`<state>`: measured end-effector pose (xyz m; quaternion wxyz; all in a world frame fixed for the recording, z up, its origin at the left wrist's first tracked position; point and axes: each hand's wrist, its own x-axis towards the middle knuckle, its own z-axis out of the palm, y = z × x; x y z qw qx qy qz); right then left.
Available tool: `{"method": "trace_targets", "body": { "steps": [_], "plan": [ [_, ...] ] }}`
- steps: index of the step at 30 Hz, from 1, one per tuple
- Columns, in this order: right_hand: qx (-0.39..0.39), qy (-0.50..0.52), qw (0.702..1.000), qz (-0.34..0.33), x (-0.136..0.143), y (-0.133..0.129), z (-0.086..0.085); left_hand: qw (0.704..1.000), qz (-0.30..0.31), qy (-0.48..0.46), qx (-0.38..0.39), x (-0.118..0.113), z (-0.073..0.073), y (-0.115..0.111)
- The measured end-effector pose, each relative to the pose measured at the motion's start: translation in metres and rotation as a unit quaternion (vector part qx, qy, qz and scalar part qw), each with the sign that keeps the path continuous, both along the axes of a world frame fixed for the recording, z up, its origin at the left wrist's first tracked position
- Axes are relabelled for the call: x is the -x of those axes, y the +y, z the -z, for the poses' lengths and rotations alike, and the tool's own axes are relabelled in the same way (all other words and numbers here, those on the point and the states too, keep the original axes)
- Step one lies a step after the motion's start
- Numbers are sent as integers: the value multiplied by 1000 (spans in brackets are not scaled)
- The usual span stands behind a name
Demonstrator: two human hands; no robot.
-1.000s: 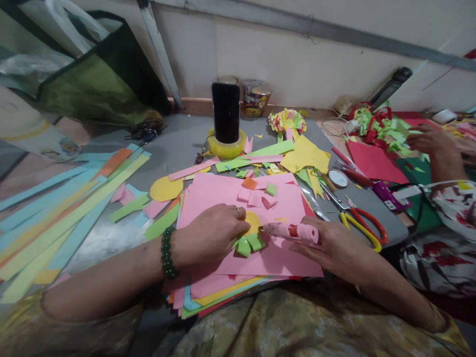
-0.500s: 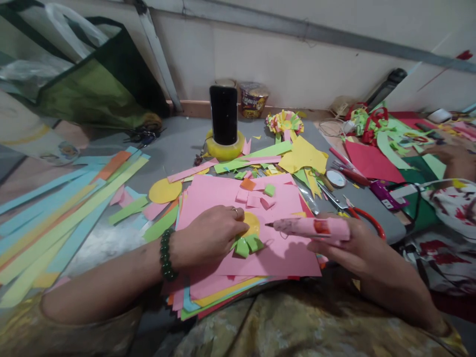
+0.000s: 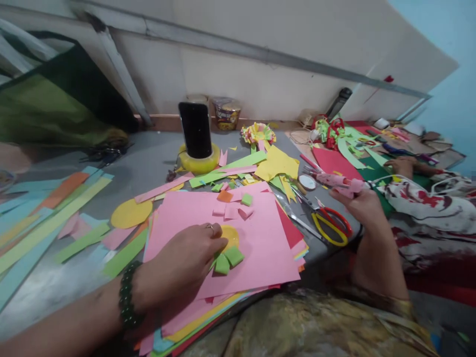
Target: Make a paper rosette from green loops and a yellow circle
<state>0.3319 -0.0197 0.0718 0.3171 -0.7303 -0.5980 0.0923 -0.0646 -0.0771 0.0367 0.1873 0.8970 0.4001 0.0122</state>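
Soft, even indoor light, faint shadows, motion blur throughout, wide-angle bending at the edges.

bare grey table point(image 3: 148, 158) left of phone point(image 3: 195, 130), scissors point(image 3: 329, 224) blocking right

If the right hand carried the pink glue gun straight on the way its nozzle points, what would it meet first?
The right hand holds the pink glue gun with its nozzle aimed left and slightly away. First in that line is probably the small round tape measure, then the yellow paper. Depth is unclear, so the nozzle may pass above them.
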Motion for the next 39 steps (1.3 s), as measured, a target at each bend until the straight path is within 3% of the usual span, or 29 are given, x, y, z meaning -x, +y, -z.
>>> {"method": "trace_targets", "body": {
  "steps": [5,8,12,16,17,18,20,22,24,26,31,39],
  "plan": [
    [93,-13,992,79,-19,12,26,1000,-2,-7,-1,1,2,0],
    [140,-24,985,97,-23,15,34,1000,-8,3,8,0,1,0],
    [165,-82,981,68,-22,2,17,1000,-15,19,17,-1,-3,0],
    [39,-125,981,146,4,-27,-11,999,-7,35,36,-3,-6,1],
    [5,-99,987,124,16,-34,-14,998,-7,41,40,-3,-6,1],
    [-15,-67,996,61,29,-39,-14,998,-8,46,42,-3,-7,1],
    [-10,-30,993,-112,61,-44,-8,998,-10,45,42,-3,-7,1],
    [7,-61,963,-263,94,-40,3,999,-9,38,38,-3,-7,1],
    [12,-124,925,-358,121,-29,13,999,-7,36,33,-3,-7,1],
    [40,-177,910,-373,142,-14,18,999,-5,36,29,-3,-7,1],
    [185,-213,925,-254,169,14,19,998,-3,49,36,-4,-8,2],
    [124,-254,918,-278,179,23,36,996,-8,68,49,-8,-14,2]
  ]
}}
